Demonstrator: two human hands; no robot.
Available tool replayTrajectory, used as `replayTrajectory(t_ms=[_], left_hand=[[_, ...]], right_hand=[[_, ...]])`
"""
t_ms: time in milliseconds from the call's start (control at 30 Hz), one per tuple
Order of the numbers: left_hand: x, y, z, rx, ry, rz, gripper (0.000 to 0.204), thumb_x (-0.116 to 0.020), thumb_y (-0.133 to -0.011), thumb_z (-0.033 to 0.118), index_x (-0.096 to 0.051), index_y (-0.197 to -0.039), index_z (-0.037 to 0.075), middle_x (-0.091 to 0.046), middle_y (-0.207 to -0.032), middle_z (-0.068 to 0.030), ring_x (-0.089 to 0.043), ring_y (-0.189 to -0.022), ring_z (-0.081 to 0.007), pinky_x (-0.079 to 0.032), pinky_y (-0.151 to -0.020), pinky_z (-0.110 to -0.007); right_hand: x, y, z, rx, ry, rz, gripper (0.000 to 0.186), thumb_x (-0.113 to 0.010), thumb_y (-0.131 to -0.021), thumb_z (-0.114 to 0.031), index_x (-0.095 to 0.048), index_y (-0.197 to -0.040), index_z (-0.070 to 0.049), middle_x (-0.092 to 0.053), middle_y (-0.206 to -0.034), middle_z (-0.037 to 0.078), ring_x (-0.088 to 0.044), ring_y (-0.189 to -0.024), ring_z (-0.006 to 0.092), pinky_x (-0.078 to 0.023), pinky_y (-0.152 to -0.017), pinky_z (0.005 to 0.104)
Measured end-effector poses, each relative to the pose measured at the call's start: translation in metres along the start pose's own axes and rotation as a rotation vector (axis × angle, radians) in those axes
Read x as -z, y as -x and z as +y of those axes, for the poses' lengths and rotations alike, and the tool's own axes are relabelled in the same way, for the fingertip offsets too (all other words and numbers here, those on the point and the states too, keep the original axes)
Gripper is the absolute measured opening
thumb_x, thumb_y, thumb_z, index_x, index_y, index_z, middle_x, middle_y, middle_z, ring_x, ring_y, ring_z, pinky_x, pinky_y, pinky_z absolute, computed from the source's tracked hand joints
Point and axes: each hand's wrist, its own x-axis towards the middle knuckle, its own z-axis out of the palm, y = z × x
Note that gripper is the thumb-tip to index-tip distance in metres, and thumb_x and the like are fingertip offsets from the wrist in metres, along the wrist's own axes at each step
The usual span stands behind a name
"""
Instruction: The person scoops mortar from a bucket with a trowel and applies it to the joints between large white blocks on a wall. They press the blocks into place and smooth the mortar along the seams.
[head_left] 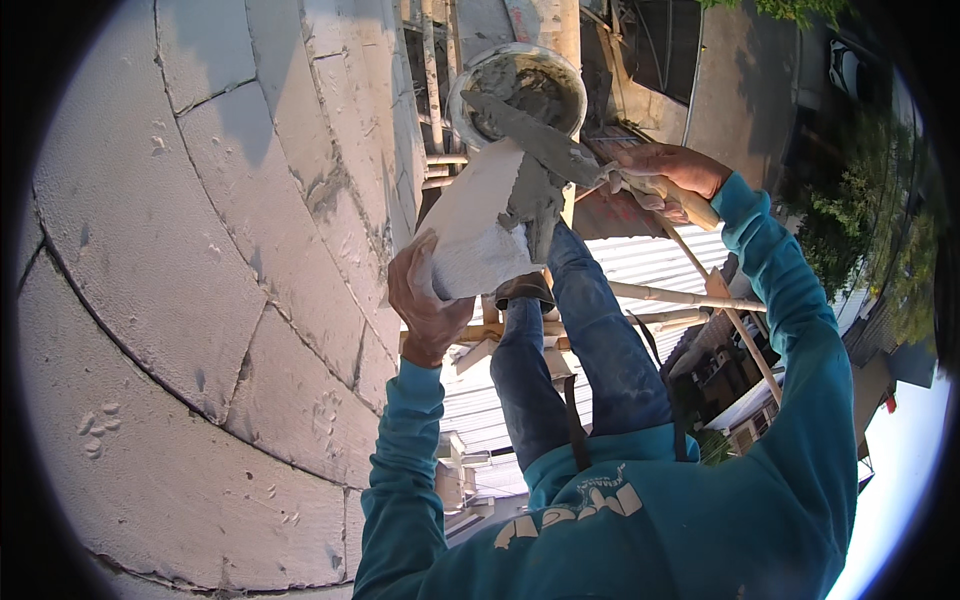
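Observation:
In my left hand [428,300] is a white lightweight block [465,225], its fingers wrapped round the near left end. Grey wet mortar [535,205] coats the block's right end face. My right hand [670,180] grips the wooden handle of a trowel [535,135], whose mortar-smeared blade points up and left across the block's far edge. Just beyond the block stands a round bucket [577,95] partly filled with grey mortar; the blade's tip overlaps its rim in the view.
A wall of large white blocks [150,300] with dark joints rises close on my left. Bamboo poles [680,295] of a scaffold run around my legs. Far below lie corrugated roofing [640,262], a paved lane [740,90] and trees [860,220] at right.

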Motion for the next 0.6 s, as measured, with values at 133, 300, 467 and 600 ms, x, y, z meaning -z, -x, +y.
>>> replayTrajectory(t_ms=[133, 300, 467, 600], left_hand=[[-0.002, 0.009, 0.002, 0.045, 0.023, 0.014, 0.086, -0.088, -0.068, 0.025, -0.039, -0.136, 0.006, -0.06, -0.119, -0.0171, -0.061, -0.099, -0.0365, -0.05, -0.083, -0.047], [0.002, 0.033, 0.004, 0.191, 0.027, 0.036, 0.087, -0.089, -0.067, 0.023, -0.037, -0.135, 0.006, -0.057, -0.118, -0.018, -0.058, -0.098, -0.037, -0.049, -0.083, -0.049], [0.015, 0.068, 0.02, 0.457, -0.043, 0.09, 0.093, -0.089, -0.066, 0.02, -0.03, -0.137, 0.005, -0.05, -0.121, -0.0191, -0.053, -0.106, -0.0382, -0.045, -0.087, -0.052], [0.029, 0.115, 0.023, 0.632, -0.106, 0.073, 0.098, -0.089, -0.065, 0.019, -0.027, -0.139, 0.005, -0.042, -0.129, -0.0198, -0.048, -0.113, -0.0395, -0.041, -0.093, -0.053]], right_hand=[[0.019, -0.043, -0.003, 0.021, 0.001, -0.142, 0.041, -0.057, -0.096, -0.047, -0.063, -0.101, -0.008, -0.048, -0.059, -0.001, -0.041, -0.04, 0.0078, -0.033, -0.034, 0.0239], [0.035, -0.108, 0.016, -0.004, 0.21, 0.194, 0.049, -0.054, -0.097, -0.052, -0.06, -0.106, -0.004, -0.052, -0.059, 0.004, -0.05, -0.04, 0.0126, -0.042, -0.039, 0.0274], [0.071, -0.187, 0.051, 0.078, 1.127, 0.646, 0.042, -0.053, -0.094, -0.037, -0.058, -0.119, -0.004, -0.066, -0.09, 0.02, -0.069, -0.079, 0.0298, -0.056, -0.069, 0.0409], [0.056, -0.237, 0.051, -0.031, 1.273, 0.988, 0.036, -0.055, -0.089, -0.023, -0.061, -0.122, -0.009, -0.069, -0.109, 0.02, -0.068, -0.104, 0.0341, -0.057, -0.081, 0.0443]])
